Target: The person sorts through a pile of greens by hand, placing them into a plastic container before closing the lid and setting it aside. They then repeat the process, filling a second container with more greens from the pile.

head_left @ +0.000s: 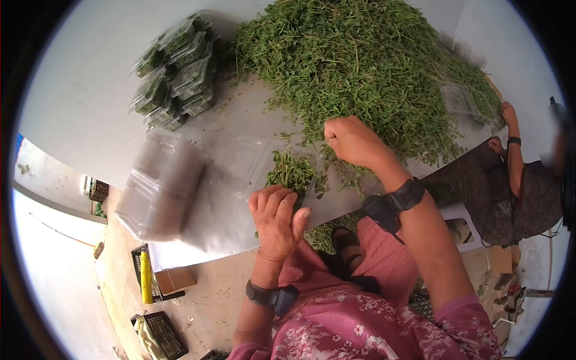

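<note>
A large heap of leafy green stems [348, 60] covers the back of the table. In front of me lies a clear plastic clamshell container [243, 162], its lid folded back to the left and a clump of greens [290, 172] in its base. My left hand [277, 216] rests at the near side of this container against the greens, fingers bent and thumb spread apart. At the front edge of the heap is my right hand [355, 141], with its fingers curled closed. Whatever those fingers hold is hidden from view.
Filled clamshells [177, 72] are stacked at the back left. Nested unfilled clamshells [159, 186] stand at the table's left edge. On the right, another person [504, 192] works beside the heap near a further container [462, 99]. Black crates [161, 336] sit on the floor.
</note>
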Action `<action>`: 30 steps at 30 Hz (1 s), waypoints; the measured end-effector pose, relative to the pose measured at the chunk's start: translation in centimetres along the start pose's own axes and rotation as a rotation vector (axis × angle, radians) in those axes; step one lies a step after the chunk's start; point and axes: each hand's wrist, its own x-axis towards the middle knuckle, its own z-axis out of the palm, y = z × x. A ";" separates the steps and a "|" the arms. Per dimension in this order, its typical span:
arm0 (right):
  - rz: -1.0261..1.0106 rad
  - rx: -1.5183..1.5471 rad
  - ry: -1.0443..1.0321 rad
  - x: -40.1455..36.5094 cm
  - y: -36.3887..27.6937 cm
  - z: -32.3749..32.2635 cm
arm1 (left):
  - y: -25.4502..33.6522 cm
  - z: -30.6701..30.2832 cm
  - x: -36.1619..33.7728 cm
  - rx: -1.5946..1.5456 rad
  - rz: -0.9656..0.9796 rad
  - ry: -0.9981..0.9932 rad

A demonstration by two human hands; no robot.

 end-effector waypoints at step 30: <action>-0.447 0.323 -0.060 -1.3 -4.5 1.7 | 0.2 0.2 -0.7 0.056 -0.112 0.067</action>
